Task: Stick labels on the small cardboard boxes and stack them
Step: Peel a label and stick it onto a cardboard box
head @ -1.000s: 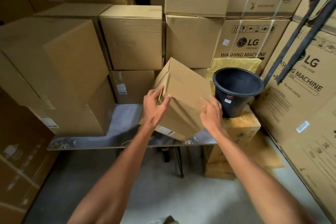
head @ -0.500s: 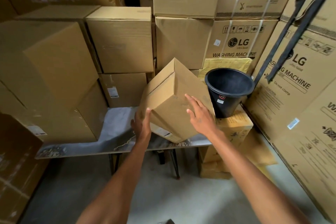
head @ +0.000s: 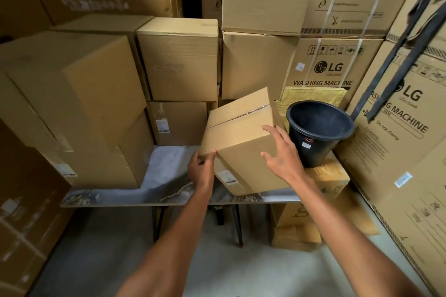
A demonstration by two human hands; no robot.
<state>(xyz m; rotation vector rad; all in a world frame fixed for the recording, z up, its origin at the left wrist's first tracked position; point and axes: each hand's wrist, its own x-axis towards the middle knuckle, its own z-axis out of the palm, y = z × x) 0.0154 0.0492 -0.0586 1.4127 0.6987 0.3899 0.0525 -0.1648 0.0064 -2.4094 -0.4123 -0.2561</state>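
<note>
A small cardboard box [head: 241, 137] stands tilted on one lower edge on the table [head: 169, 198], its taped top seam facing up and left. A white label [head: 226, 176] shows on its lower front face. My left hand [head: 201, 169] grips the box's lower left corner, thumb on the near face. My right hand [head: 282, 154] lies with spread, straight fingers against the box's right face. Stacked small boxes [head: 178, 60] stand behind on the table; one below [head: 177, 123] carries a white label [head: 162, 125].
A black plastic bucket [head: 318, 132] sits on a yellowish box [head: 328, 176] right of the table. Large LG washing machine cartons [head: 398, 132] wall in the right side and back. Big boxes [head: 79, 94] crowd the table's left part. Grey floor lies below.
The box has turned further, its taped top now facing up. My left hand slid down to the lower left corner; my right hand moved onto the right face.
</note>
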